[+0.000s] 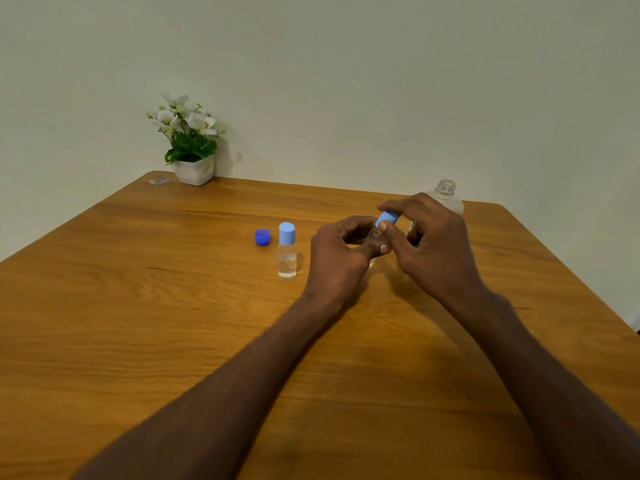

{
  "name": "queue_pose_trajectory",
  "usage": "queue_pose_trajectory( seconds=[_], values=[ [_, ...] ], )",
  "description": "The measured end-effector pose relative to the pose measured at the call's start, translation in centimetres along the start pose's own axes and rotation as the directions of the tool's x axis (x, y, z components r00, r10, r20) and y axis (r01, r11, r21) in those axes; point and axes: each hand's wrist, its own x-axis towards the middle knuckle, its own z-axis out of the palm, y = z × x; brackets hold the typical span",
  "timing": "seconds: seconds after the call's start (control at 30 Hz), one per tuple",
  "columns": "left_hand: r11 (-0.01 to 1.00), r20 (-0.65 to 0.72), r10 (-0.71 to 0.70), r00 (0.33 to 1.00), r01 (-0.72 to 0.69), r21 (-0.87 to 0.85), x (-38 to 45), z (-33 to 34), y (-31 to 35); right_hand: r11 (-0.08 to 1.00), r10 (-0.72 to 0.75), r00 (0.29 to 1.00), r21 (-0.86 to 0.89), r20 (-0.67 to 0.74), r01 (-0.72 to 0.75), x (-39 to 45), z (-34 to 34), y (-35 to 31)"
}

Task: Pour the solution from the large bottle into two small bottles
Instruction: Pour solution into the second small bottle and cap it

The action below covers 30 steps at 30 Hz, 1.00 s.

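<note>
A small clear bottle [287,258] with a light blue cap stands upright on the table, holding clear liquid. Left of it lies a dark blue cap [262,236]. My left hand [341,256] wraps around a second small clear bottle [375,237], mostly hidden by my fingers. My right hand [429,240] pinches that bottle's light blue cap [386,218] at the neck. Behind my right hand stands the large clear bottle [446,194], uncapped; only its neck and shoulder show.
The wooden table [173,323] ends at a pale wall. A white pot of white flowers [192,143] sits at the far left corner, with a small scrap [158,181] beside it. The table's right edge runs close to my right forearm.
</note>
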Motion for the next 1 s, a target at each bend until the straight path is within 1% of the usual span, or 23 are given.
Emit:
queue_pose_trajectory(
  seconds=[0.2, 0.3, 0.4, 0.5, 0.6, 0.73, 0.87, 1.0],
  values=[
    [1.0, -0.003, 0.006, 1.0, -0.006, -0.007, 0.0, -0.03, -0.02, 1.0, -0.016, 1.0, 0.026, -0.022, 0.016, 0.16, -0.3, -0.2],
    [1.0, 0.008, 0.021, 1.0, -0.021, 0.01, -0.1, 0.01, 0.0, 1.0, -0.011, 1.0, -0.01, -0.02, 0.011, 0.1, -0.23, -0.17],
    [0.999, -0.005, 0.038, 0.999, -0.038, -0.005, -0.11, -0.03, -0.11, 1.0, -0.001, 1.0, 0.006, -0.028, 0.001, 0.07, -0.36, -0.24],
    [0.999, -0.003, 0.034, 0.999, -0.034, 0.001, -0.1, -0.03, -0.07, 1.0, -0.016, 0.999, 0.017, -0.034, 0.016, -0.07, -0.31, -0.28],
    [0.999, -0.001, 0.04, 0.999, -0.04, 0.009, -0.14, 0.01, -0.03, 1.0, 0.008, 0.999, -0.01, -0.033, -0.008, -0.1, -0.2, -0.25],
    [0.999, -0.006, 0.033, 0.999, -0.033, -0.003, -0.04, -0.05, -0.09, 1.0, -0.003, 0.999, 0.013, -0.048, 0.004, -0.07, -0.33, -0.31],
    [0.999, 0.0, 0.036, 0.999, -0.036, 0.016, -0.16, -0.05, 0.0, 1.0, 0.001, 0.999, -0.021, -0.035, -0.001, -0.1, -0.25, -0.13],
    [1.0, -0.006, 0.024, 1.0, -0.024, -0.02, -0.11, -0.11, -0.04, 0.999, -0.021, 0.999, -0.025, -0.042, 0.019, 0.0, -0.55, -0.27]
  ],
)
